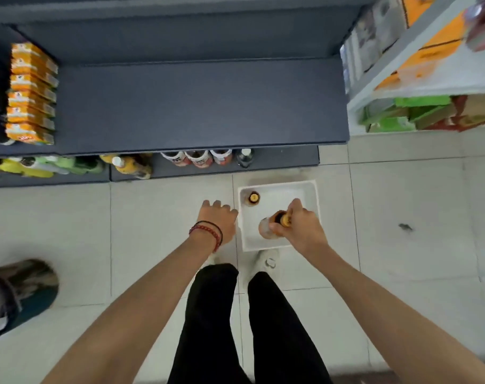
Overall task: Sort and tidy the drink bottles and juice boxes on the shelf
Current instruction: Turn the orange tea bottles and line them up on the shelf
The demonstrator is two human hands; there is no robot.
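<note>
Slip/drop risk: orange-cap bottle (266, 227) w/ neck-only pinch in right grip (302, 228) over white bin (277, 185); left grip (219, 220) curled, hold unclear.

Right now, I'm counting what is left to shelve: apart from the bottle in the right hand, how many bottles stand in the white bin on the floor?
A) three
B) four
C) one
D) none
C: a single orange-capped bottle stands in the far left corner of the white bin, while the right hand grips the held bottle by its neck.
</note>
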